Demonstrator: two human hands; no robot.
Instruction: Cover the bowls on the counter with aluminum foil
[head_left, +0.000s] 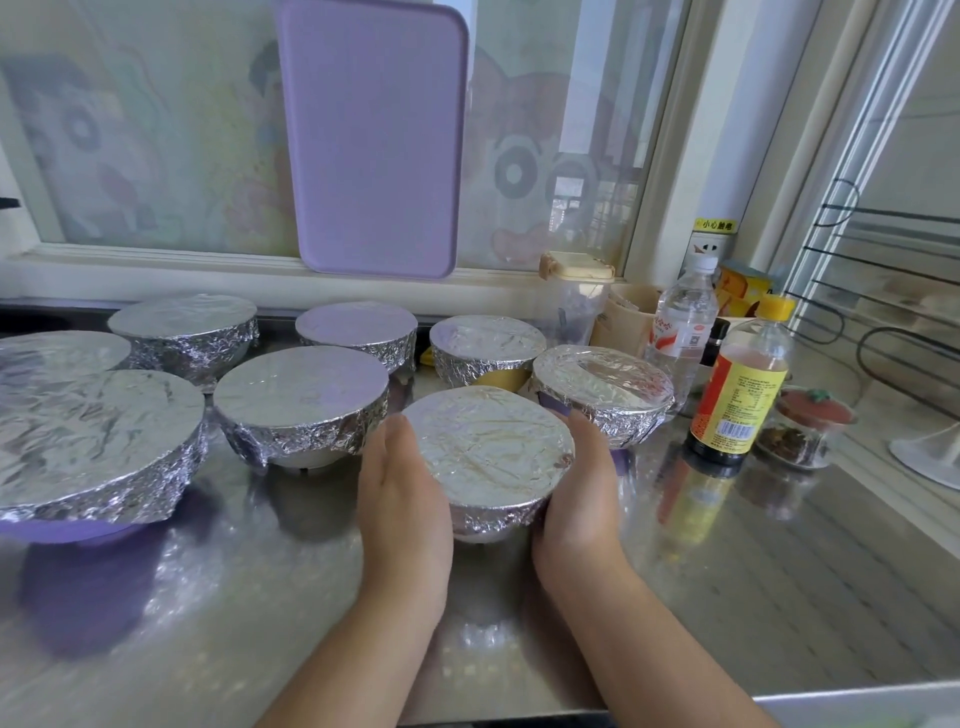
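A foil-covered bowl (485, 452) stands at the counter's middle. My left hand (402, 499) presses flat against its left side and my right hand (579, 493) cups its right side, fingers fairly straight along the crimped foil. Around it stand several other bowls wrapped in aluminum foil: a large purple one (93, 441) at the left, one (301, 397) just left of my hands, one (602, 392) behind right, and more in the back row (358, 325). The foil on each is pulled tight over the rim.
The steel counter (727, 597) runs to a front edge at the bottom right. A dark sauce bottle (737, 384), a water bottle (680, 322), a small jar (802, 426) and containers crowd the right. A purple cutting board (374, 135) leans on the window.
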